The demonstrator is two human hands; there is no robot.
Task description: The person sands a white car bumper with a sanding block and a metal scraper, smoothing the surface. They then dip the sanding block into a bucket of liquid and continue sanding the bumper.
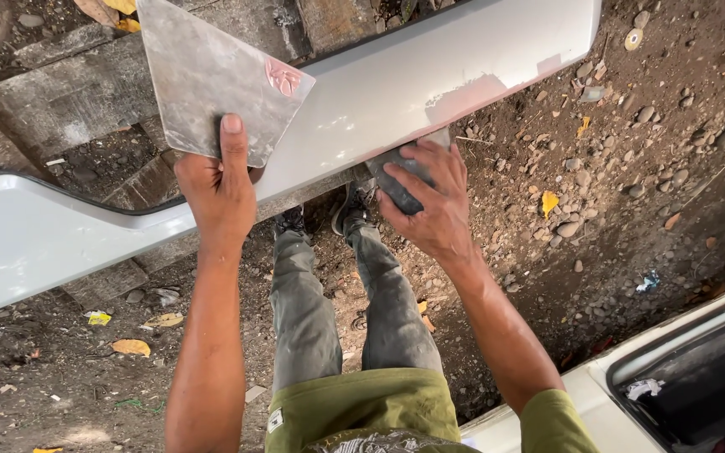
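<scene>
A long silver-grey car body panel (430, 80), smooth and glossy, runs diagonally across the view above bare ground (631, 193) of dark soil and pebbles. Left hand (216, 189) grips a flat, dull metal mixing board (207, 71), roughly square with scuffed surface; thumb lies along its face, fingers hidden beneath. A small pink putty smear (283, 77) sits near the board's right corner. Right hand (431, 201) is closed around a dark grey sanding block (400, 180), pressing it against the panel's lower edge. Grey trousers (337, 294) and dark shoes show below.
</scene>
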